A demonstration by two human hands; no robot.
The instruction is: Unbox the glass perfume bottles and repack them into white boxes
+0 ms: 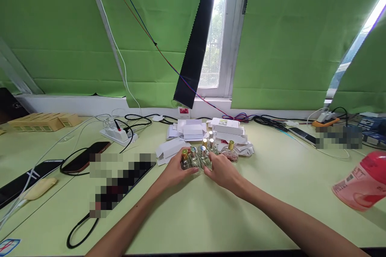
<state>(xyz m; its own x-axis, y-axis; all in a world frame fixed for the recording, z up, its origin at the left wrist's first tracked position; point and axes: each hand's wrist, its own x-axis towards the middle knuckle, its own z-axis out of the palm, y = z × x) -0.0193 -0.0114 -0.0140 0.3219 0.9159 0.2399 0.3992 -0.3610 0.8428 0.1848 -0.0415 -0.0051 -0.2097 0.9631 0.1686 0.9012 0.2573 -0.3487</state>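
Left hand (175, 170) and right hand (221, 171) clasping small perfume bottles (197, 159) between them, white cartons (193, 131) behind

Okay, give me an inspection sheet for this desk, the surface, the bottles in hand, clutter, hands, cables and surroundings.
Surface: pale green table, bare in front of the arms.
Job's things: small glass perfume bottles with gold and silver caps, grouped upright; one rounder bottle stands at their right.
Clutter: white cartons behind the bottles; phones at left; pink bottle at right edge; tan boxes far left.
Hands: left hand and right hand cup the bottle group from either side.
Cables: black cable looping at left; power strip with leads.
Surroundings: green blinds, window.
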